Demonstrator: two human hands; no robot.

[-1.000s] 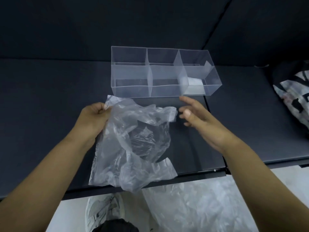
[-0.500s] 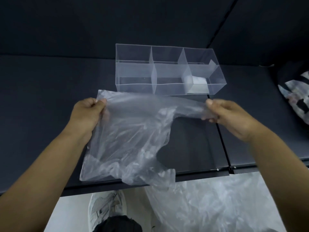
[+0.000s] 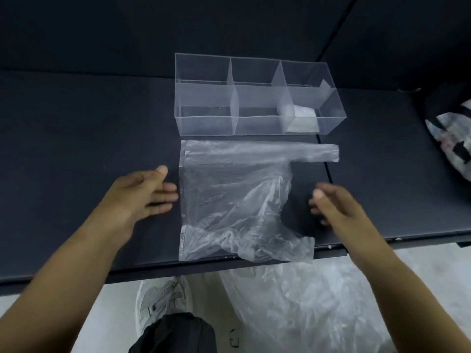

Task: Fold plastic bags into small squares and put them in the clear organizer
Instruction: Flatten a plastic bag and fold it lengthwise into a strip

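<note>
Here is the thin, clear plastic bag (image 3: 229, 200), spread out nearly flat on the dark matte table (image 3: 76, 149). It is crinkled toward the near side, and its lower corner reaches the table's front edge. One long handle strip (image 3: 313, 152) stretches off to the right along the far side of the bag.

Just beyond it, close but not touching, stands the clear acrylic organizer (image 3: 204, 98) with its divided compartments. A small folded white plastic square (image 3: 302, 118) sits in the right-hand compartment of the near row.

The left hand (image 3: 142, 197) is flat and relaxed with the fingers straight. Its fingertips are right beside the bag's left edge, though I can't tell whether they touch it. The right hand (image 3: 334, 207) hovers over bare table on the other side, by the cut-out curve of the bag. It is a bit blurred, but the fingers look loosely extended and it holds nothing.

Below the table edge there is a heap of clear plastic bags (image 3: 305, 301) on the pale floor, and beside it a grey mesh sneaker (image 3: 160, 299). At the far right of the table lies a black-and-white patterned bag (image 3: 453, 138).
</note>
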